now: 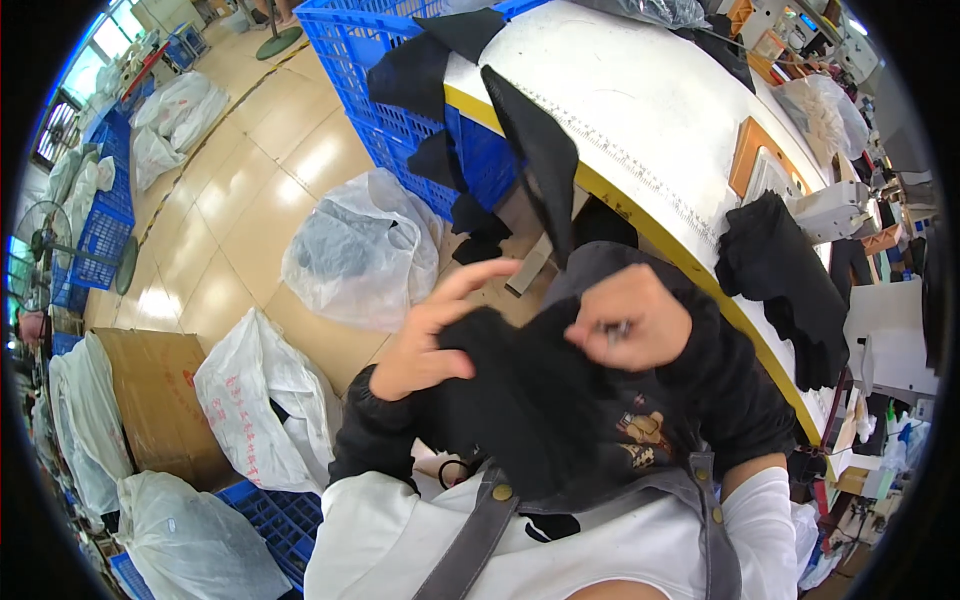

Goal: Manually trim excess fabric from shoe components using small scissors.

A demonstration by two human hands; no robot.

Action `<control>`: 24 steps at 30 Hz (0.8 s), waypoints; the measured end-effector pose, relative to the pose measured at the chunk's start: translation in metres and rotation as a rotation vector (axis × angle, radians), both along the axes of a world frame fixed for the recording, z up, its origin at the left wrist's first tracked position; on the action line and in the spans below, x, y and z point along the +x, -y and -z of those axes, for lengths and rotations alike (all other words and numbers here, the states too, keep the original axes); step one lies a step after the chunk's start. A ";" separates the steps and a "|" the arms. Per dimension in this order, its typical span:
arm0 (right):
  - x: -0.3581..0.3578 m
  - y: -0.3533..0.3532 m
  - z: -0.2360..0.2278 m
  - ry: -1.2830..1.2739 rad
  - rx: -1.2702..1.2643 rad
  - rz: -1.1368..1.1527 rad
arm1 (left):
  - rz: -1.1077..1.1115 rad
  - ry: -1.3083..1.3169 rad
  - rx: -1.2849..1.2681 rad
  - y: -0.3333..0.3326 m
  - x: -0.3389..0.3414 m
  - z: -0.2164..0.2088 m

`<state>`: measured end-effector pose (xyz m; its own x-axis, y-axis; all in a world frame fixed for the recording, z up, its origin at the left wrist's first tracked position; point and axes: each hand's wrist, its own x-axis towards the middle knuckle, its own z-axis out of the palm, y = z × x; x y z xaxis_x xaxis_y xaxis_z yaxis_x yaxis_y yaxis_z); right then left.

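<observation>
A piece of black fabric (520, 390) is bunched above my lap, its lower part blurred. My left hand (425, 340) has it at the left edge, thumb across the front and index finger stretched away; the other fingertips are partly hidden. Closed at the fabric's upper right edge is my right hand (640, 320). A small metal tool (615, 328) shows between its fingers, too small to name surely. Just beyond my hands, a long black fabric piece (535, 150) hangs over the table's edge.
The white table (650, 80) with a yellow edge curves along the right, bearing a black fabric stack (780, 270) beside a sewing machine (830, 210). Blue crates (345, 60) stand beyond. Filled plastic bags (360, 245) and a cardboard box (160, 400) sit on the tiled floor.
</observation>
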<state>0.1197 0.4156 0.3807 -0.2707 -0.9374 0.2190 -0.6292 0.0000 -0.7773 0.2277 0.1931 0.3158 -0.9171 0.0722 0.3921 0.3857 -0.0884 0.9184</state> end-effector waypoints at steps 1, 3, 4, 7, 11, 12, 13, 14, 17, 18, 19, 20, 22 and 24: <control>0.010 -0.002 0.003 0.066 0.000 -0.007 | 0.104 0.011 -0.025 -0.009 -0.005 0.003; 0.020 -0.009 0.005 0.146 0.005 -0.007 | 0.310 0.034 -0.025 -0.024 -0.014 0.012; 0.023 -0.012 0.005 0.177 -0.004 -0.004 | 0.313 0.046 -0.018 -0.026 -0.014 0.012; 0.031 -0.024 0.009 0.267 0.026 0.098 | 0.335 0.094 -0.070 -0.031 -0.013 0.011; 0.036 -0.021 0.008 0.267 0.160 0.345 | 0.202 0.096 -0.195 -0.027 -0.012 0.012; 0.036 -0.018 0.009 0.252 0.195 0.457 | 0.207 0.100 -0.198 -0.026 -0.013 0.009; 0.036 -0.016 0.012 0.332 0.158 0.513 | 0.196 0.088 -0.232 -0.023 -0.013 0.005; 0.032 -0.016 0.016 0.333 0.156 0.518 | 0.185 0.073 -0.266 -0.021 -0.015 0.001; 0.017 -0.008 0.011 0.254 0.220 0.494 | 0.109 0.032 -0.447 0.001 -0.014 -0.012; 0.009 -0.006 0.021 0.191 0.121 0.518 | 0.109 0.079 -0.414 0.012 -0.014 -0.013; 0.002 -0.005 0.022 0.081 0.104 0.591 | 0.084 0.095 -0.437 0.025 -0.011 -0.019; -0.004 0.001 0.019 -0.028 0.089 0.659 | 0.057 0.114 -0.458 0.039 -0.006 -0.023; -0.008 0.004 0.024 -0.056 0.050 0.729 | -0.009 0.154 -0.357 0.055 0.004 -0.024; -0.002 0.013 0.027 0.041 0.013 0.667 | 0.002 0.184 -0.273 0.058 0.012 -0.023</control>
